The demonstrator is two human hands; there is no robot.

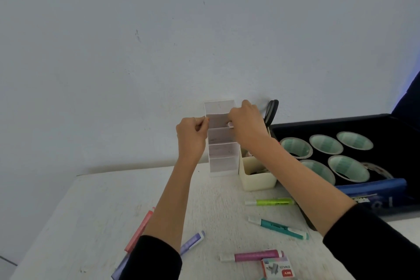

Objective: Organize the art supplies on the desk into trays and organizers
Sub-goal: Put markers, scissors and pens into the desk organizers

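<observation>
My left fingers (202, 123) are curled and pinch the left wall of the tall white tiered plastic organizer (221, 151), steadying it. My right fingers (234, 118) are bunched at its second shelf from the top, pinching a small white-ended piece (230, 124); I cannot tell what it is. The organizer stands upright at the back of the white desk (102, 211), near the wall, its shelves stacked one above another and open toward me.

Just right of it sits a cream square cup (258, 177) with black-handled scissors (271, 112), then a black tray (329, 121) of tape rolls (326, 143).

The loose pens all lie nearer me than my hands, flat on the desk. The green highlighter (270, 202) and teal marker (278, 227) lie crosswise under my right forearm, so that hand is nearer. The salmon marker (139, 229) and lilac marker (193, 242) slant beside my left forearm. To shelve any of them I judge a hand must let go and reach back.
</observation>
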